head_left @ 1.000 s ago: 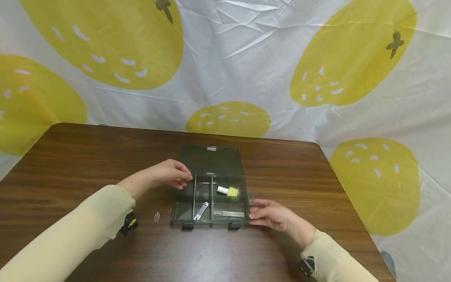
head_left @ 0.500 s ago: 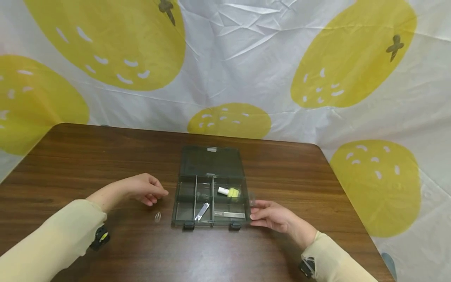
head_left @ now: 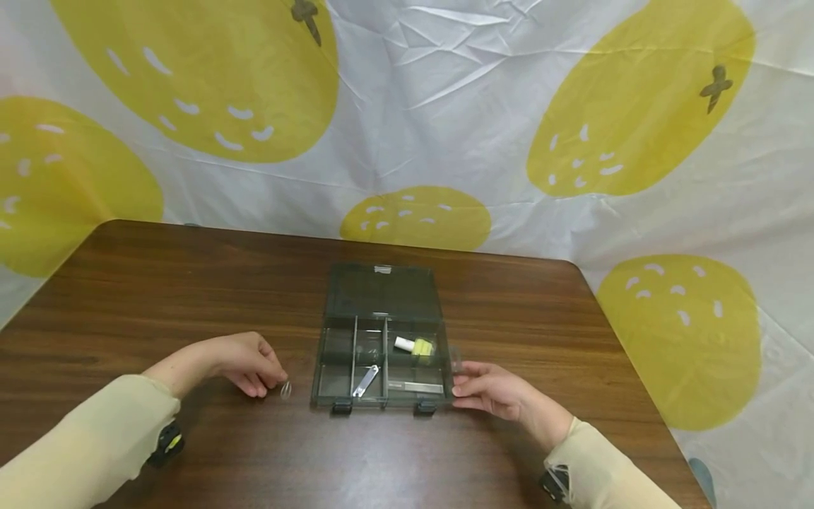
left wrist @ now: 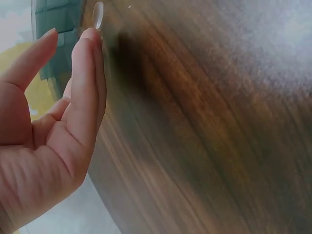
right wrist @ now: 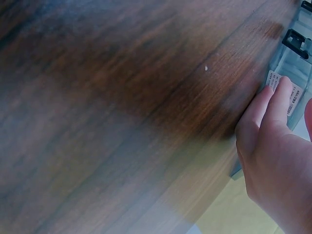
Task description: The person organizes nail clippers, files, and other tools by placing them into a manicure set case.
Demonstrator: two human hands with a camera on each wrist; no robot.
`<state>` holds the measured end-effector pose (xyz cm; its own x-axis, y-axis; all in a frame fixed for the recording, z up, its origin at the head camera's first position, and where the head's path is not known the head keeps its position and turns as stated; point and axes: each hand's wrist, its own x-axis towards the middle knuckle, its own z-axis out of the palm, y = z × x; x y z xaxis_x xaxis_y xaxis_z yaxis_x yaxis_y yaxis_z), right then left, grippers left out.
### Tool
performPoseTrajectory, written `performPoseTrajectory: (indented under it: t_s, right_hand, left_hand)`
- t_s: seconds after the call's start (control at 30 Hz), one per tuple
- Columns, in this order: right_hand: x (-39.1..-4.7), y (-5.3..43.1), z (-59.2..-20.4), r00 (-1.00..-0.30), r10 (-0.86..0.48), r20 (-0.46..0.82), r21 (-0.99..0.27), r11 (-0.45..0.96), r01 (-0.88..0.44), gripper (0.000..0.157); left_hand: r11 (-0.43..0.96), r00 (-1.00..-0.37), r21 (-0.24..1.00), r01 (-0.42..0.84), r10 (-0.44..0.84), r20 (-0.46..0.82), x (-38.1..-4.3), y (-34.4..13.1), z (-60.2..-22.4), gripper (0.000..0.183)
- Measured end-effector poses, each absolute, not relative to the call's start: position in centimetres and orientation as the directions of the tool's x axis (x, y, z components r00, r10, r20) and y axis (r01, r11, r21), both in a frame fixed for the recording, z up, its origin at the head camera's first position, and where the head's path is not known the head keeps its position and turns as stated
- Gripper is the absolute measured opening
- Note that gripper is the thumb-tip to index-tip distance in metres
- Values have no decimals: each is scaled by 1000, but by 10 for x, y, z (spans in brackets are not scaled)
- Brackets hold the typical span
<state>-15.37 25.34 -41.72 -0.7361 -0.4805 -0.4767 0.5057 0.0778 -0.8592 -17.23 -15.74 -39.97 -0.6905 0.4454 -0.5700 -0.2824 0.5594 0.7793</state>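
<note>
My left hand [head_left: 244,364] is at the left of the table, fingertips right at a small clear almond-shaped false nail [head_left: 286,389]. In the left wrist view, the false nail [left wrist: 98,15] shows just past the nearly straight fingers, with the thumb apart from them. A dark translucent compartment box [head_left: 351,404] stands lid-up at centre. My right hand [head_left: 492,391] touches its right side; in the right wrist view, two straight fingers rest on a white label [right wrist: 294,100]. Inside lie a yellow nail polish bottle [head_left: 422,347], a nail clipper [head_left: 365,382] and a flat silver bar [head_left: 415,387].
The box's lid [head_left: 384,291] lies folded back toward the far edge of the brown wooden table [head_left: 210,283]. Behind the table hangs a white cloth [head_left: 432,127] with large yellow fruit prints. Two dark latches [head_left: 425,408] stick out at the box's front.
My left hand has moved from over the box's left compartments, leftward and nearer, down to the false nail on the table. The right hand has stayed at the box's side.
</note>
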Motion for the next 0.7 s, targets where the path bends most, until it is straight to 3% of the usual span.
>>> performPoseTrajectory:
  t_s: [0.4, 0.7]
  right_hand:
    - [-154, 252, -417, -738, -479, -476, -858, 72, 508, 59]
    - [-154, 253, -417, -738, -476, -478, -858, 72, 509, 59]
  left_hand:
    - [727, -848, 675, -127, 274, -454, -159, -135, -406, 23]
    - [697, -857, 709, -102, 300, -418, -160, -131, -409, 13]
